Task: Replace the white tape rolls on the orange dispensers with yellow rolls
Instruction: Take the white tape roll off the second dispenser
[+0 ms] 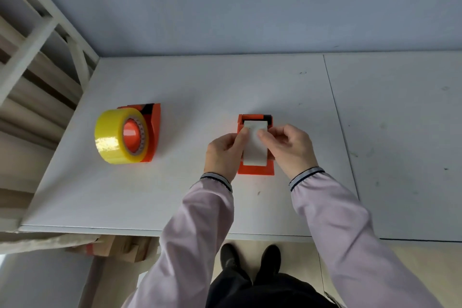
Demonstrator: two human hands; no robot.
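Note:
An orange dispenser (255, 170) stands upright on the white table (175, 195), with a white tape roll (255, 155) mounted in it. My left hand (222, 152) grips the roll from the left, thumb on its top. My right hand (290, 147) pinches the roll's upper right side with thumb and forefinger. A second orange dispenser (153, 130) lies on its side at the left and carries a yellow tape roll (112, 140) on its orange hub.
A white metal shelf frame (37, 32) with cardboard stands left of the table. A seam (337, 117) splits the tabletop at the right. Brown cardboard (117, 247) lies below the front edge. A grey wall closes the back.

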